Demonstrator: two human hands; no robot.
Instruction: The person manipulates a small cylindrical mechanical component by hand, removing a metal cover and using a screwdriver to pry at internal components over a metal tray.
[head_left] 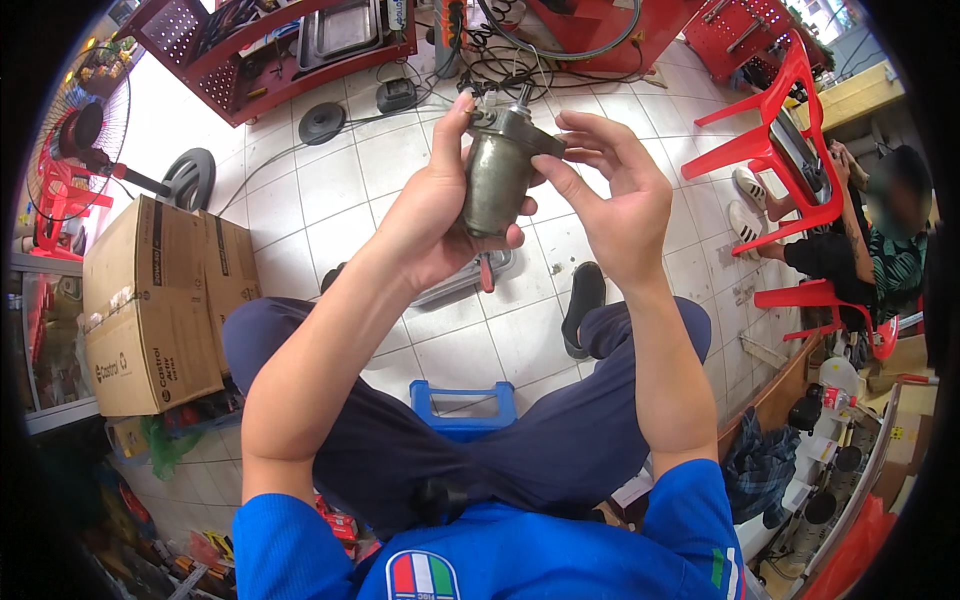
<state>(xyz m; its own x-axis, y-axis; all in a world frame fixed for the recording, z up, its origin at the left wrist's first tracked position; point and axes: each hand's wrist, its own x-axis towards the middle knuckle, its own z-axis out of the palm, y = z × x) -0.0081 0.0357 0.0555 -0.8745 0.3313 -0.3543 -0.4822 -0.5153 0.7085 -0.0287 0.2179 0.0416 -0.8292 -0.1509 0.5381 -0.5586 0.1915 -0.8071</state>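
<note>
A greenish-grey metal starter motor (pixel 495 180) is held upright in front of me, its toothed shaft (pixel 523 97) pointing up and away. My left hand (pixel 440 205) is wrapped round the motor's body, with the thumb along its upper left side and fingertips showing at the lower right. My right hand (pixel 620 185) has its thumb and fingers at the motor's right-hand flange (pixel 548 143), pinching its edge. Partly hidden under the motor, a grey metal tray (pixel 455 292) lies on the floor. A tool with a red handle (pixel 487 272) is beside it.
Large cardboard boxes (pixel 150 310) stand at the left, near a fan (pixel 80 130). A red tool cart (pixel 220 75) and tangled cables are at the back. On the right, another person (pixel 885 245) sits by red plastic chairs (pixel 770 150). A blue plastic stool (pixel 462 425) lies between my legs.
</note>
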